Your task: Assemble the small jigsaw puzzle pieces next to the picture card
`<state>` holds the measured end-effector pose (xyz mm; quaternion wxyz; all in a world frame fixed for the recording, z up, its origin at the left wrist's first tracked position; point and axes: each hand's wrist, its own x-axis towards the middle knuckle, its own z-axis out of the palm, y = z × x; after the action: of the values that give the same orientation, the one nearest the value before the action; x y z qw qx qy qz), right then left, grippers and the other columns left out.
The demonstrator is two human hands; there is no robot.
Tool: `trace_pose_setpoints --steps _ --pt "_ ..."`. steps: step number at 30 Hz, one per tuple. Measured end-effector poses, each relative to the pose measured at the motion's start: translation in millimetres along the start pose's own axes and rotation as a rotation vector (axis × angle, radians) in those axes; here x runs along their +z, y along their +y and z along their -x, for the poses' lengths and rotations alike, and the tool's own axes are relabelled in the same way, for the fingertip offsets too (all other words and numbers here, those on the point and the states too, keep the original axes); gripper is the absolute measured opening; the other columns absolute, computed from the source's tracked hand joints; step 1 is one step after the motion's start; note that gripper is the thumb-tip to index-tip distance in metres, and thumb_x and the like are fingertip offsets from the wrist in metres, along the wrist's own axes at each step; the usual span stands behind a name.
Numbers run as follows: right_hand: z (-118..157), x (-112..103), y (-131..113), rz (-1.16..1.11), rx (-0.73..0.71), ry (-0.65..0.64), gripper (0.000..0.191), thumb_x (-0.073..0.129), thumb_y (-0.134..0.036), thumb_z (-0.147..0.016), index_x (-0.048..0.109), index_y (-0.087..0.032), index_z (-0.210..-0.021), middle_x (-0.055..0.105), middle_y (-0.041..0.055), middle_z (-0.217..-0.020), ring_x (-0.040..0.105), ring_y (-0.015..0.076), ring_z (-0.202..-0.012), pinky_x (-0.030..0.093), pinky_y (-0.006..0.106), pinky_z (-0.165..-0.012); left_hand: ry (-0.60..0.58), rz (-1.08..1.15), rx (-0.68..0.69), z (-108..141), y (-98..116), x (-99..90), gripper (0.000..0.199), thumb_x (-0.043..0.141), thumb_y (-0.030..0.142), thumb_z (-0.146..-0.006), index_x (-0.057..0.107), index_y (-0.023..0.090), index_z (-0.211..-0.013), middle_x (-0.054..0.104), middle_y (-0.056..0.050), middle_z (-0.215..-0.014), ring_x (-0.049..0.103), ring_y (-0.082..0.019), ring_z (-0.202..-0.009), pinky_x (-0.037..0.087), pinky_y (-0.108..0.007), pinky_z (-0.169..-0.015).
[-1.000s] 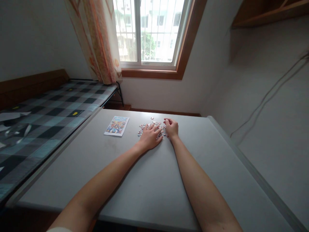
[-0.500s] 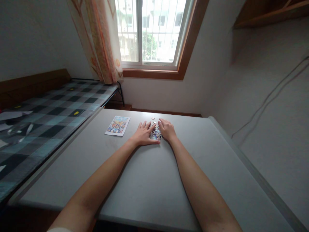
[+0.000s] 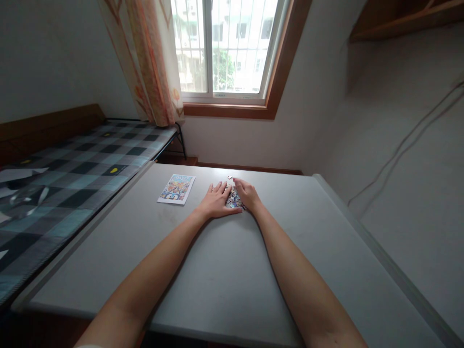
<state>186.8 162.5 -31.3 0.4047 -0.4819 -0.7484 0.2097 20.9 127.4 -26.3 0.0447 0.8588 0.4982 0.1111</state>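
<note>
A small heap of jigsaw puzzle pieces (image 3: 235, 198) lies on the grey-white table (image 3: 217, 270), between my two hands. My left hand (image 3: 216, 202) rests palm down along the left and near sides of the heap, fingers spread and thumb stretched to the right. On the heap's right side, my right hand (image 3: 249, 194) is turned on edge against the pieces, its fingers extended and partly hidden. One loose puzzle piece (image 3: 229, 177) sits just beyond the heap. To the left of my left hand lies a colourful picture sheet (image 3: 176, 189) with a white border.
A bed with a checked cover (image 3: 90, 169) runs along the table's left side, with papers and a clear plastic item (image 3: 29, 195) on it. Behind the table is a window (image 3: 228, 53) with a patterned curtain (image 3: 152, 63). A wall with a hanging cable (image 3: 398, 145) stands at the right.
My right hand has shifted slightly left, pressing the right side of the heap inward. My left hand has barely moved. The sheet and the loose piece stay in place.
</note>
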Motion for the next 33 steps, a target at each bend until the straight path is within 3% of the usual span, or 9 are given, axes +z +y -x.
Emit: trace_pose_setpoints --steps 3,7,11,16,20,23,27,33 --pt "-8.7 -0.7 3.2 0.032 0.044 0.007 0.058 0.022 -0.053 -0.097 0.059 -0.019 -0.128 0.059 0.0080 -0.133 0.049 0.0222 -0.129 0.036 0.037 -0.108 -0.004 0.009 0.001 0.3 0.1 -0.4 0.102 0.037 0.083 -0.073 0.026 0.017 -0.150 0.023 -0.017 -0.156 0.016 -0.033 -0.145 0.009 -0.052 -0.117" --pt "-18.3 6.0 4.9 0.216 0.008 -0.142 0.054 0.033 -0.054 -0.095 0.052 -0.025 -0.136 0.047 0.0046 -0.145 0.035 0.0270 -0.139 0.026 0.049 -0.113 0.016 0.030 0.009 -0.3 0.0 0.9 0.102 0.039 0.083 -0.073 0.026 0.016 -0.149 0.025 -0.017 -0.155 0.018 -0.032 -0.145 0.009 -0.051 -0.117" --pt "-20.4 11.0 4.6 0.279 -0.017 -0.210 0.053 0.039 -0.057 -0.093 0.054 -0.027 -0.134 0.047 0.0046 -0.144 0.036 0.0283 -0.138 0.021 0.052 -0.115 0.023 0.035 -0.002 -0.6 -0.1 2.1 0.102 0.039 0.083 -0.073 0.032 0.013 -0.147 0.028 -0.019 -0.154 0.019 -0.032 -0.144 0.009 -0.050 -0.117" --pt "-16.0 2.6 4.2 -0.004 -0.007 -0.140 0.063 0.034 -0.066 -0.090 0.061 -0.022 -0.126 0.062 0.0086 -0.129 0.055 0.0254 -0.123 0.038 0.041 -0.107 0.026 0.008 -0.019 -1.1 0.5 1.1 0.110 0.035 0.085 -0.073 0.021 0.008 -0.150 0.021 -0.021 -0.155 0.016 -0.033 -0.145 0.009 -0.050 -0.117" --pt "-11.9 -4.1 4.9 -0.367 0.110 -0.035 0.075 0.032 -0.074 -0.085 0.063 -0.017 -0.122 0.074 0.0100 -0.098 0.068 0.0251 -0.098 0.049 0.041 -0.094 0.021 -0.014 -0.031 -1.7 1.1 0.2 0.108 0.032 0.085 -0.073 0.021 0.010 -0.151 0.019 -0.019 -0.156 0.013 -0.034 -0.145 0.009 -0.051 -0.117" --pt "-10.4 -4.5 8.5 -0.493 0.169 0.084 0.081 0.028 -0.076 -0.085 0.063 -0.014 -0.121 0.074 0.0141 -0.099 0.068 0.0256 -0.097 0.051 0.041 -0.090 0.018 -0.012 -0.032 -2.0 1.0 -0.6 0.106 0.030 0.085 -0.074 0.023 0.012 -0.151 0.019 -0.018 -0.157 0.014 -0.033 -0.145 0.010 -0.052 -0.117" --pt "-9.8 -1.6 14.0 -0.357 0.199 0.209 0.082 0.020 -0.075 -0.087 0.067 -0.013 -0.115 0.072 0.0161 -0.105 0.065 0.0270 -0.104 0.049 0.042 -0.092 0.015 0.003 -0.017 -1.8 0.1 -1.0 0.099 0.031 0.083 -0.076 0.026 0.017 -0.150 0.024 -0.014 -0.156 0.018 -0.032 -0.145 0.009 -0.053 -0.117" --pt "-8.0 1.9 8.2 -0.016 0.006 -0.074 0.063 0.032 -0.069 -0.089 0.072 -0.024 -0.107 0.069 0.0085 -0.116 0.055 0.0276 -0.121 0.037 0.042 -0.107 0.012 0.045 0.031 -1.8 0.3 -0.9 0.100 0.034 0.079 -0.079 0.024 0.010 -0.150 0.027 -0.015 -0.155 0.020 -0.030 -0.145 0.012 -0.047 -0.118"
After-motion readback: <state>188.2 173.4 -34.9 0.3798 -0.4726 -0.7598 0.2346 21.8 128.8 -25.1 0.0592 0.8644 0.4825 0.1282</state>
